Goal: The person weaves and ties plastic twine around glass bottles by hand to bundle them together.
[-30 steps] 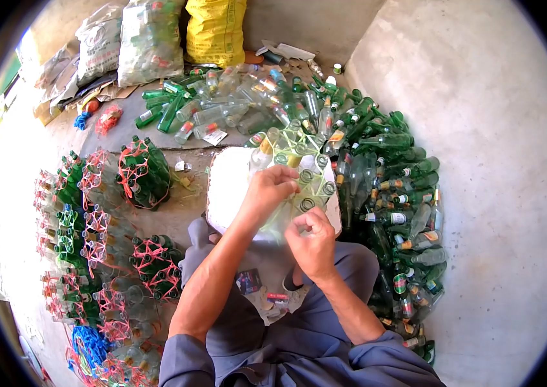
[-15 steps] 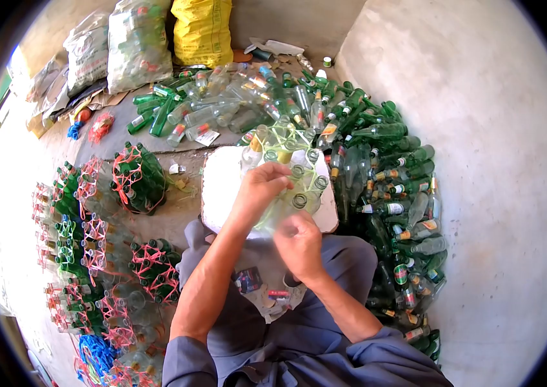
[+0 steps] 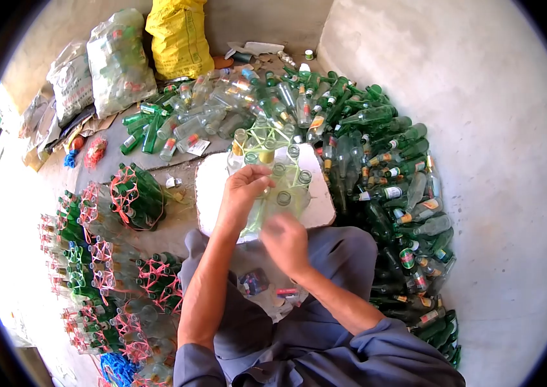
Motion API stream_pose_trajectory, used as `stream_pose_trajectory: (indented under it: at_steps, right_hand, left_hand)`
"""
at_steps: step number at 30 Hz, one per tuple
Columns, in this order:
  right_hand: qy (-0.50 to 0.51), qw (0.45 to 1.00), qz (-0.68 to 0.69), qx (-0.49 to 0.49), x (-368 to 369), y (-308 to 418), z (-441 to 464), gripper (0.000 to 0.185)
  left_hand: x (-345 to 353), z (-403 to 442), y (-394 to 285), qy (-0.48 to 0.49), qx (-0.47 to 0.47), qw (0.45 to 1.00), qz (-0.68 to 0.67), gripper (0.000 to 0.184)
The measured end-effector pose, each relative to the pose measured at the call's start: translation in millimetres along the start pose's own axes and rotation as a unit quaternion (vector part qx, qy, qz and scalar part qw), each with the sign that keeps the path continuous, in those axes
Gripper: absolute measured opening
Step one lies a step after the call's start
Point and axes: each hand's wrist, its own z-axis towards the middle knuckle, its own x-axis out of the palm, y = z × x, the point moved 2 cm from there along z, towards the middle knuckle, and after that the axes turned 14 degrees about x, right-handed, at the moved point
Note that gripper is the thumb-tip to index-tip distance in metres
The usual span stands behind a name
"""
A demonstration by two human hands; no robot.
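Note:
A group of clear glass bottles [image 3: 284,198] stands upright on a white board [image 3: 209,193] in front of my knees. Yellow-green plastic twine [image 3: 262,133] runs between and around their necks. My left hand [image 3: 242,191] is at the near left side of the group, thumb and fingers pinched together on the twine at the bottle necks. Closer to my lap is my right hand [image 3: 284,244], just below the nearest bottles. Motion blurs its fingers, so its grip does not show.
Loose green and clear bottles [image 3: 383,155] lie heaped behind the board and along the right wall. Bundles tied with pink twine [image 3: 102,258] stand at the left. Blue twine [image 3: 117,369] lies at the lower left. Filled sacks [image 3: 119,64] and a yellow sack [image 3: 179,39] stand at the back.
My right hand has moved slightly down and left, nearer my lap. My left hand keeps its pinch beside the bottles. The whole view has shifted a little.

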Motion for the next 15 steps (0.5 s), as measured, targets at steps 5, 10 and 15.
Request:
stream_pose_trajectory:
  at_steps: [5, 10, 15]
  right_hand:
    - [0.013, 0.998, 0.057, 0.020, -16, -7, -5, 0.007]
    - [-0.019, 0.997, 0.074, 0.011, -22, -3, -5, 0.009]
    - [-0.013, 0.985, 0.150, 0.079, -22, 0, -4, 0.011]
  left_hand:
    - [0, -1, 0, -0.007, 0.003, 1.000, -0.002, 0.021]
    - [2, -1, -3, -0.012, 0.001, 1.000, -0.006, 0.021]
    - [2, -2, -2, -0.016, 0.002, 1.000, -0.008, 0.021]
